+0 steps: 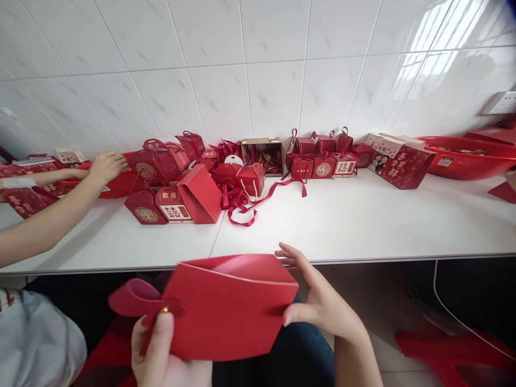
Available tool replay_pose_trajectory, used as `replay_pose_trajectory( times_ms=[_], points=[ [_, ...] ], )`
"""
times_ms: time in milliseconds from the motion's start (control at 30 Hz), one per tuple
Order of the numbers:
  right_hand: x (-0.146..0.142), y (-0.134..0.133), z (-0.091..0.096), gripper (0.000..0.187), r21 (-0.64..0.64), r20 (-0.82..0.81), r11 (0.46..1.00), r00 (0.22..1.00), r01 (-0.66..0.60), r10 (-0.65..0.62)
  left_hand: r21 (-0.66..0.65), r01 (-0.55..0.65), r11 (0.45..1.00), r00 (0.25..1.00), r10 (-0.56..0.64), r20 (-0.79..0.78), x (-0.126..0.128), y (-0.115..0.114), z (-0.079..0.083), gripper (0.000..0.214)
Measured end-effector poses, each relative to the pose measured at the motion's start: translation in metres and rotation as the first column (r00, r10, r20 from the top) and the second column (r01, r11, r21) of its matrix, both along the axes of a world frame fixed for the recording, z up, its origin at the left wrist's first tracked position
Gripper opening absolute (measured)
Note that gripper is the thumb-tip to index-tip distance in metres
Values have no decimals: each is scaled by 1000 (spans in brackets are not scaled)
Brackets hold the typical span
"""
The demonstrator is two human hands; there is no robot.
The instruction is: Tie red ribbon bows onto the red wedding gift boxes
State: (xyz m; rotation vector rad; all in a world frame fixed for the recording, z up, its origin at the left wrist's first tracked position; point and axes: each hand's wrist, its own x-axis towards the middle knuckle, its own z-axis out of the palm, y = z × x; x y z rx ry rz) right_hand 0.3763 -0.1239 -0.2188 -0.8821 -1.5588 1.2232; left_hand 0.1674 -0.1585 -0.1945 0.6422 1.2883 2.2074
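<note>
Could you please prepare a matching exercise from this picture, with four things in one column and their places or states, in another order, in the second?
1. Left hand
2. Right hand
3. Wall socket
4. White cable

A. Fingers spread, at one end of the red carton
B. Below the front edge of the table
C. Thumb by the gold stud
D. On the tiled wall

Pairs: 1-C, 2-A, 3-D, 4-B

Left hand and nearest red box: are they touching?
Touching: in the head view, the left hand grips the red box, thumb by its gold stud.
</note>
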Motion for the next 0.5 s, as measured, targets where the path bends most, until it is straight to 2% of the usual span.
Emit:
replay_pose_trajectory(
  times_ms=[100, 167, 200, 267, 367, 433, 500],
  points=[
    [-10, 5, 0, 89, -17, -183, 995, 979, -94, 90, -11, -5, 1000, 958, 8, 286, 11, 14, 14, 20],
    [-22, 6, 1, 83, 13, -286, 995, 953, -96, 96, 20, 9, 1000, 918, -16, 396, 24, 24, 19, 21],
    [-28, 7, 1, 80, 13, -319, 999, 947, -45, 46, 47, 18, 999, 916, -36, 400, 31, 28, 20, 20],
    [-37, 8, 0, 74, -50, -369, 989, 918, 141, -149, 101, 84, 991, 921, -116, 372, 43, 33, 17, 20],
    [-41, 10, -4, 74, -209, -442, 901, 785, 380, -434, 168, 298, 940, 901, -335, 275, 51, 35, 10, 28],
    [-35, 12, -5, 76, -266, -476, 854, 709, 448, -520, 176, 361, 916, 897, -393, 201, 48, 35, 4, 32],
    [-26, 13, -4, 74, -270, -477, 841, 694, 468, -539, 147, 318, 937, 928, -339, 154, 41, 34, -2, 34]
  ],
)
